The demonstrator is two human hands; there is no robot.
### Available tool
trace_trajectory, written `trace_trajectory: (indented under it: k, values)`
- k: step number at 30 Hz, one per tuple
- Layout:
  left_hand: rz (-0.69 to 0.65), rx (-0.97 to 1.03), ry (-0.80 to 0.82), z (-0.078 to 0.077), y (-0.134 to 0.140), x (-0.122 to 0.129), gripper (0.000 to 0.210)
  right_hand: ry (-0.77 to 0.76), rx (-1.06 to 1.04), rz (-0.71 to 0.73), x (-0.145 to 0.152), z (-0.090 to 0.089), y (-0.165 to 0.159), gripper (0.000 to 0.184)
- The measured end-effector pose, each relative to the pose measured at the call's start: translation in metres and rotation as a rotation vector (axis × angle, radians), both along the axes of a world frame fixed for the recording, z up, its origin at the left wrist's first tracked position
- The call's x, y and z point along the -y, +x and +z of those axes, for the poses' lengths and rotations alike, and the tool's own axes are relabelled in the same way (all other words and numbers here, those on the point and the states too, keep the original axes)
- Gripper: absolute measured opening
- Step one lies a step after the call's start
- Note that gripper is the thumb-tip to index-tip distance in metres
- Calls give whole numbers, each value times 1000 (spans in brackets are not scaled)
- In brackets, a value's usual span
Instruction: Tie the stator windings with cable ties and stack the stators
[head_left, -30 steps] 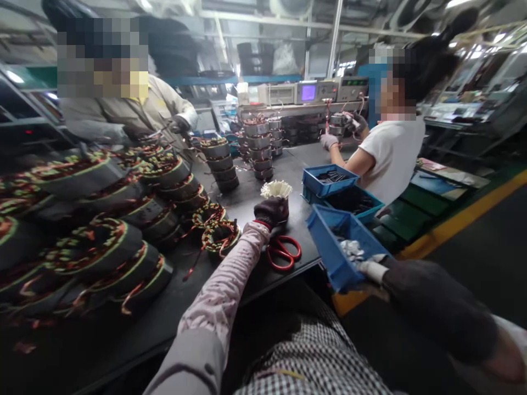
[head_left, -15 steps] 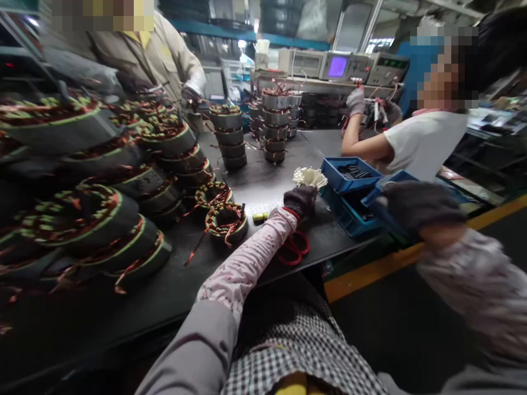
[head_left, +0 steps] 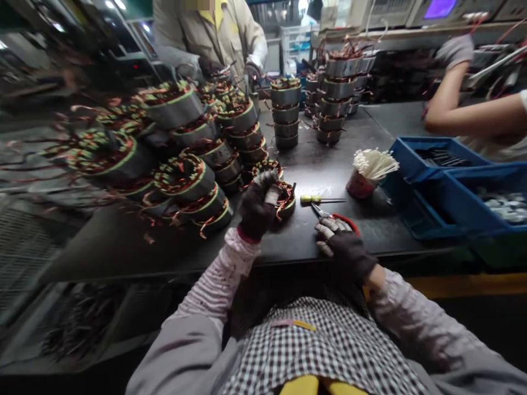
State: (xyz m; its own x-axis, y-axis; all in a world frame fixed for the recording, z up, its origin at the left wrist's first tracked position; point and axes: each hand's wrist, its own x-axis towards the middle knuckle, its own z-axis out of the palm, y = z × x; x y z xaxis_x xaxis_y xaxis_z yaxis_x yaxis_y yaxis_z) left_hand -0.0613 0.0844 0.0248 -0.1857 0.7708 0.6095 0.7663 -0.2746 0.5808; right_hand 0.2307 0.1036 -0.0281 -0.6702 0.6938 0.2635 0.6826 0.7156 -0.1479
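My left hand (head_left: 258, 204), in a dark glove with pale fingertips, is at the near side of a small wound stator (head_left: 287, 204). Its fingers are bent and somewhat apart, with nothing visible in them; whether they touch the stator is unclear. My right hand (head_left: 343, 241), gloved alike, lies with fingers stretched over the red-handled scissors (head_left: 348, 220), whose blades point away to the left. Just beyond them rests a yellow-handled screwdriver (head_left: 311, 199). A dark red cup (head_left: 359, 185) full of thin white sleeves (head_left: 375, 163) stands further right.
Stacked stators (head_left: 185, 178) with copper wire ends crowd the left; more stacks (head_left: 285, 112) stand behind. Blue bins (head_left: 448, 159) with black and white parts line the right. A co-worker (head_left: 222, 38) stands across the table (head_left: 308, 241); another person's arm (head_left: 457, 104) reaches in at right.
My left hand has let go of the cup of white sleeves and moved left to the small stator. My right hand has come from beside the bins onto the scissors. The view has turned left.
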Motion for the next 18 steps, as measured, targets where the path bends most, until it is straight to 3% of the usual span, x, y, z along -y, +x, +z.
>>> trace_trajectory:
  k: [2, 4, 7, 9, 11, 14, 16, 18]
  values:
    - [52, -163, -290, 0, -15, -8, 34, -51, -18, -5, -4, -20, 0, 39]
    - [36, -358, -495, -6, -15, -11, 35, -82, -33, -43, -12, -27, 27, 38]
    - [27, -465, -516, -20, -1, -3, 40, -77, -10, -166, -20, -16, 76, 34]
    - [7, -453, -468, -26, 14, 6, 45, -21, 8, -261, -24, 1, 82, 34]
    - [-6, -422, -433, -29, 30, 14, 48, 8, 32, -272, -32, 22, 53, 40]
    - [0, -307, -336, -26, 55, 33, 51, -70, 142, -168, -53, 49, -32, 48]
    - [-7, -210, -215, -26, 64, 62, 51, -110, 181, -117, -71, 59, -86, 41]
    - [-52, -175, -131, -30, 53, 105, 55, -153, 221, -62, -87, 65, -117, 30]
